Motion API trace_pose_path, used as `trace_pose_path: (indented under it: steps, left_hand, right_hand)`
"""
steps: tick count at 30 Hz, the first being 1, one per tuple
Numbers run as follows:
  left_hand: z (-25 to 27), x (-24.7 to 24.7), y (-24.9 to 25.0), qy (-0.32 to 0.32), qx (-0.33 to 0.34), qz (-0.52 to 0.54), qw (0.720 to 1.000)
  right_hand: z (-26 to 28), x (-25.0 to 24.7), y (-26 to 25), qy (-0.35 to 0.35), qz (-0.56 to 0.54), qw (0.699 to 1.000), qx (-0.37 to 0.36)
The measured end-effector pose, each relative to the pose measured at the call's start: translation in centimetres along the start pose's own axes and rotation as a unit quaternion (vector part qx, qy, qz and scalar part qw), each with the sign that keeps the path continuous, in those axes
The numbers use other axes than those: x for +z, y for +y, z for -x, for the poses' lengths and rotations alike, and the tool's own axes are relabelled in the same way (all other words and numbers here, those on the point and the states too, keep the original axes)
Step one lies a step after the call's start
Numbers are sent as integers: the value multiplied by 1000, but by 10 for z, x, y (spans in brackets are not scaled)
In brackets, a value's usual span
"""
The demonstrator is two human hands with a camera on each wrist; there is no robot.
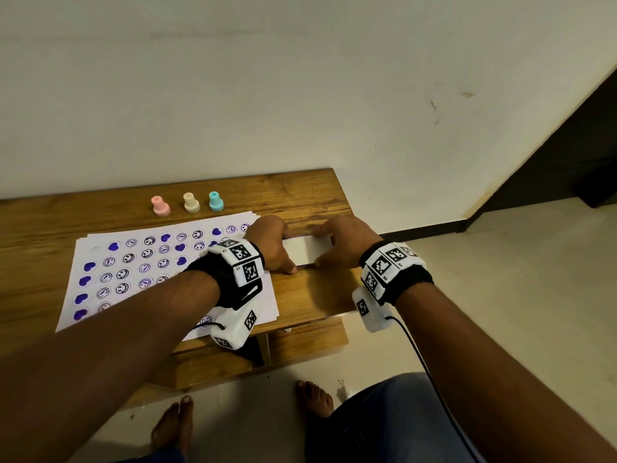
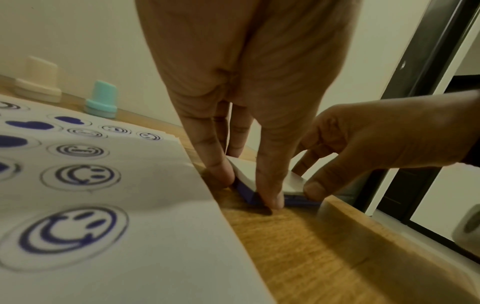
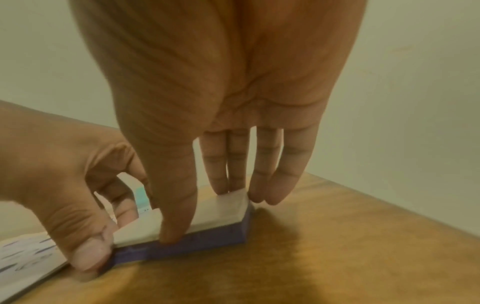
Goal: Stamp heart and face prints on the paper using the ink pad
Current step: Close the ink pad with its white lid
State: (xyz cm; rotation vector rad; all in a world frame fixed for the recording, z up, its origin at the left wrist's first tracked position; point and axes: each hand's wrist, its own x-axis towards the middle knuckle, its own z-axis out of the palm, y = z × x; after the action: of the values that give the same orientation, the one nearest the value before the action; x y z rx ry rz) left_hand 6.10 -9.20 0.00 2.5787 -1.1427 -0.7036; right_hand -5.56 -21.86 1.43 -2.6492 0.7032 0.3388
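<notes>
The ink pad [image 1: 307, 250], a flat purple case with a white lid lying on it, sits on the wooden table just right of the paper [image 1: 160, 262]. My left hand [image 1: 282, 250] pinches its left end between thumb and fingers. My right hand [image 1: 325, 246] pinches the right end the same way. In the left wrist view my left hand [image 2: 245, 183] straddles the ink pad [image 2: 244, 190]. In the right wrist view my right hand [image 3: 207, 209] has its thumb on the front edge of the lid [image 3: 218, 211]. The paper carries several blue hearts and smiley faces.
Pink [image 1: 161, 206], cream [image 1: 191, 202] and teal [image 1: 216, 201] stamps stand in a row behind the paper near the wall. The table [image 1: 300, 195] ends just right of the ink pad, with tiled floor beyond. My bare feet are below its front edge.
</notes>
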Motion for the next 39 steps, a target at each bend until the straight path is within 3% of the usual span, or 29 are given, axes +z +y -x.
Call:
trace_pose_path:
  steps: [23,33,39]
  left_hand:
    - [2,12,2,20,27,-59,998]
    - [9,5,2,11,7,-59,998]
    - [18,-16,-6,33,11,11,999]
  right_hand:
    - [-2,6,5,12,-10,1000,-11]
    - [11,9,20,72,-124,989,27]
    - [27,14,6,94,-44,994,-26]
